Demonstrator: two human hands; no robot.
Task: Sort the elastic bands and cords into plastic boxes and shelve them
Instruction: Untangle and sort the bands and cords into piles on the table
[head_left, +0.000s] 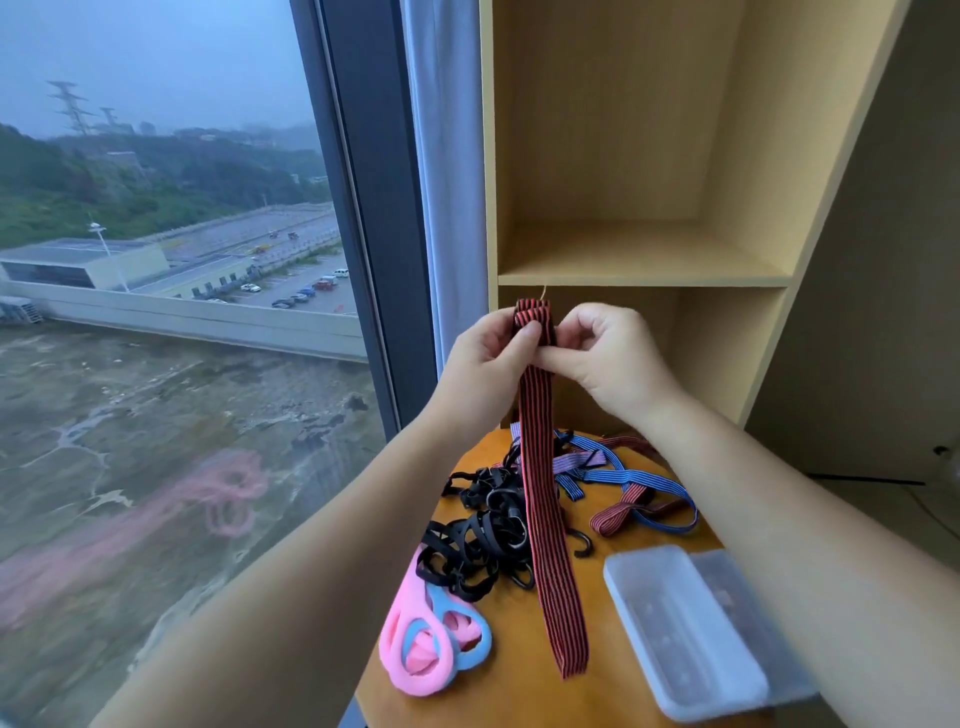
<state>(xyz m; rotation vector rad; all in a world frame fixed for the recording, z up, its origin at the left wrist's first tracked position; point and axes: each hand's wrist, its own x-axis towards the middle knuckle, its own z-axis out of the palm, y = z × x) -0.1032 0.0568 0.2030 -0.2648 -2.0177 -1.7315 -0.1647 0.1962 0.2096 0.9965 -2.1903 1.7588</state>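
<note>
– Red-and-black striped strap is hanging doubled over above the round wooden table, isn't it? Who is holding it?

– The person's left hand and right hand are both pinching it just under the fold, thumbs pressing it against curled fingers, so both grips are closing on the strap itself. Its length is trailing down over the middle of the table, with the lower end reaching toward the near edge.

– And what is the person working at?

– It is looking like folding the strap into a bundle small enough for a box. Doing it well is probably meaning lining the layers up edge to edge, gathering the length in even folds from the top, and lifting the loose end free of the tangle so it is not dragging anything along.

– What is lying around it?

– Black bands are tangling just left of the hanging length. Blue striped straps are sprawling toward the far right edge. Pink and blue loops are sitting at the near left edge. The clear plastic box is waiting at the near right edge, apart from the strap's end. The wooden shelf unit is standing behind the table.
</note>
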